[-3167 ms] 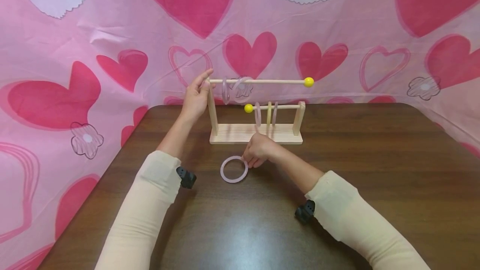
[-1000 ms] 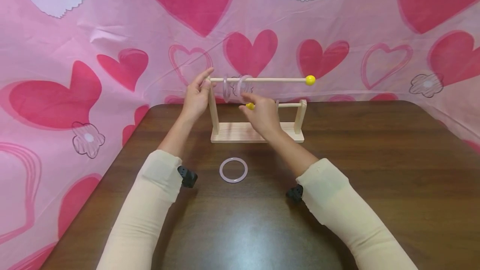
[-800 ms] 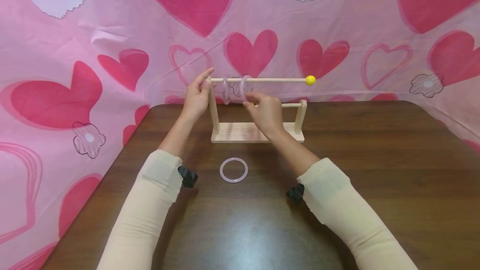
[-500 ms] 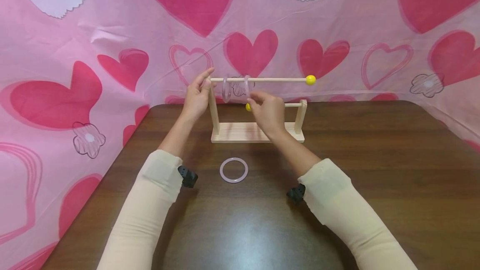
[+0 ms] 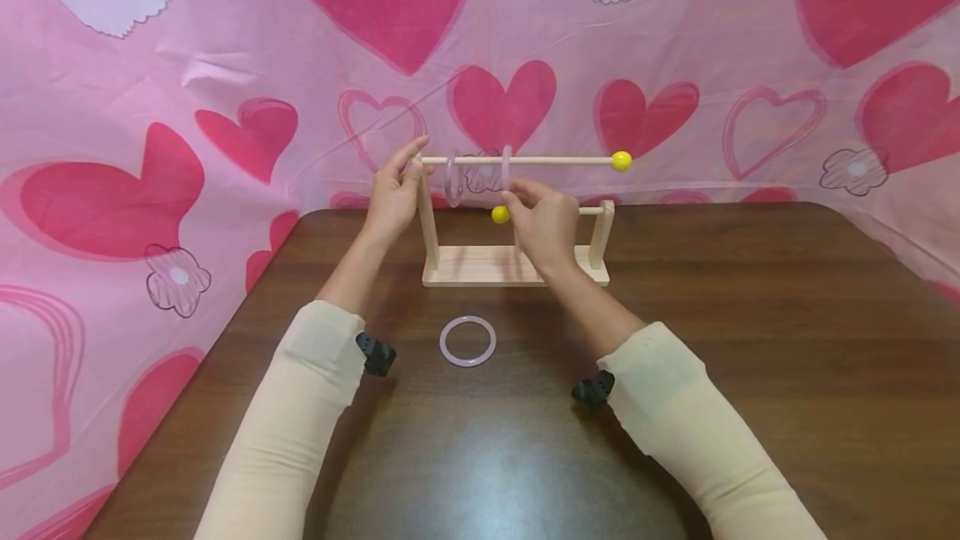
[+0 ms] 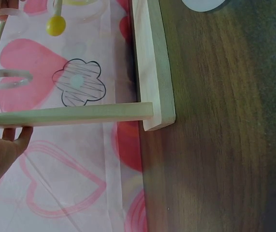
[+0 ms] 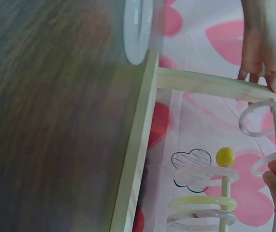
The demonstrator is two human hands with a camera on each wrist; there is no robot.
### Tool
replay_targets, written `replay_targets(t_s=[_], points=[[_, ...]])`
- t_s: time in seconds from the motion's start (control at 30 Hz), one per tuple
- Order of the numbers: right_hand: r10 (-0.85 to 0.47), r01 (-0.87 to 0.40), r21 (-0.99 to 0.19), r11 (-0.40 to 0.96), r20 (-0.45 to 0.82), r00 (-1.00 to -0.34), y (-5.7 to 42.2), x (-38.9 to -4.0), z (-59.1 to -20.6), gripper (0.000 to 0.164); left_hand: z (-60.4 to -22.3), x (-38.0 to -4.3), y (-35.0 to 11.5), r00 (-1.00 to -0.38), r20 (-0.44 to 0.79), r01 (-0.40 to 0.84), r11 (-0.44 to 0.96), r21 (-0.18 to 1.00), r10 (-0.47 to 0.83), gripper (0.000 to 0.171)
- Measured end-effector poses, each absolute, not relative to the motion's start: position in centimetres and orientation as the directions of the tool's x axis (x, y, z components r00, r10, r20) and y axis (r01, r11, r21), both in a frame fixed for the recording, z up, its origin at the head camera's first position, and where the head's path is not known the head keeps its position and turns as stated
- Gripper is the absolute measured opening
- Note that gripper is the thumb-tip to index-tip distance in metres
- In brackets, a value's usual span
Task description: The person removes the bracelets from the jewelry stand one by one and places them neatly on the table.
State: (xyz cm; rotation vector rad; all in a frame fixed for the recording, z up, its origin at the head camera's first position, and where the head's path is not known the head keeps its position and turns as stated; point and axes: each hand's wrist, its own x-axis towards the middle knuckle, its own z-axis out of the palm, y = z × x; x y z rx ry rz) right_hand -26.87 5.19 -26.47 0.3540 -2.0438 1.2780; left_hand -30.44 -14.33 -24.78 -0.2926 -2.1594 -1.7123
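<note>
A wooden bangle stand (image 5: 480,267) has two horizontal rods. My left hand (image 5: 393,194) grips the top of its taller left post (image 6: 79,114), thumb in front. With thumb and fingertips, my right hand (image 5: 547,223) pinches the lower edge of a pale pink bangle (image 5: 507,175) hanging around the upper rod (image 5: 566,161). Left of it, a translucent lilac bangle (image 5: 453,182) hangs on the same rod. The right wrist view shows a pale bangle (image 7: 205,171), a yellow bangle (image 7: 200,200) and a marbled bangle (image 7: 200,214) on the lower rod, mostly hidden behind my hand in the head view.
A lilac bangle (image 5: 467,362) lies flat on the dark wooden table (image 5: 750,340) in front of the stand. Yellow balls cap the upper rod's right end (image 5: 621,161) and the lower rod's left end (image 5: 500,214). A pink heart-patterned cloth (image 5: 315,40) hangs behind.
My right hand has risen from the bangle on the table to the upper rod. It has taken hold of the pink bangle and slid it rightward. My left hand keeps its place.
</note>
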Motion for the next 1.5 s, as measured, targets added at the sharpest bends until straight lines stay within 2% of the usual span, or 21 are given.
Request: replay_targets(t_s=[0.23, 0.57, 0.93, 1.13, 1.5], points=[[0.159, -0.551, -0.726, 0.411, 0.652, -0.741, 5.6, -26.8, -25.7, 0.014, -24.8, -30.3, -14.2, -0.9, 0.431, 0.408, 0.23, 0.883, -0.058, 0.037], [0.184, -0.554, -0.726, 0.408, 0.659, -0.729, 6.1, -26.9, -25.9, 0.015, -24.9, -30.4, -14.3, -0.895, 0.442, 0.42, 0.223, 0.88, -0.06, 0.037], [0.251, -0.48, -0.749, 0.456, 0.626, -0.738, 7.2, -26.9, -25.7, 0.019, -24.9, -30.5, -14.3, -0.897, 0.438, 0.417, 0.218, 0.883, -0.061, 0.037], [0.266, -0.491, -0.769, 0.41, 0.616, -0.742, 7.8, -27.0, -25.7, 0.018, -24.9, -30.5, -14.3, -0.896, 0.44, 0.416, 0.232, 0.879, -0.062, 0.037], [0.334, -0.437, -0.792, 0.427, 0.587, -0.737, 9.0, -27.1, -25.2, 0.017, -24.8, -30.4, -14.3, -0.898, 0.437, 0.412, 0.231, 0.881, -0.062, 0.037]])
